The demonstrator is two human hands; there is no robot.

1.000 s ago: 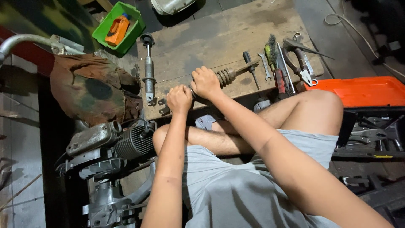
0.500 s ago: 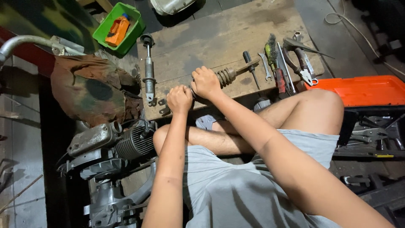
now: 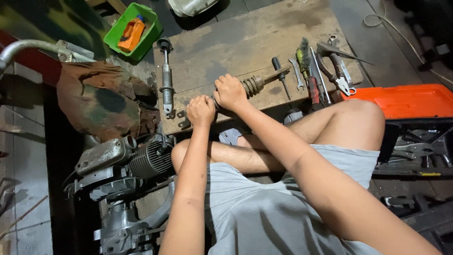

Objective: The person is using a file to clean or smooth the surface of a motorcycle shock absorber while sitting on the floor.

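- From the head view, a worn wooden board (image 3: 245,38) lay across the floor, and everything else sat around it.
- Along the board's left edge a second shock absorber (image 3: 165,75) lay lengthwise, its eye end pointing away from the person.
- Off the board's far left corner stood a green bin (image 3: 144,45) with an orange bottle (image 3: 130,34) inside.
- On the board's right end lay a black-handled screwdriver (image 3: 280,76), a small spanner (image 3: 298,74), a wire brush (image 3: 306,71) and pliers (image 3: 336,68), all close together.
- Just past the board's right end sat an orange toolbox lid (image 3: 406,100).
- Left of the board a camouflage cloth (image 3: 106,101) covered something bulky, and nearer the person stood a finned engine (image 3: 146,158).
- The person's bare legs were folded against the board's near edge.
- A coil-spring shock (image 3: 257,84) lay slantwise on the board's near edge, its rod end aimed toward the tools.
- The right hand (image 3: 230,92) was clenched over the shock's spring end, hiding that part.
- The left hand (image 3: 200,111) was closed in a fist just beside it, at the shock's lower end; what it gripped I could not make out.
- Only the spring coils and rod showed beyond the right knuckles.
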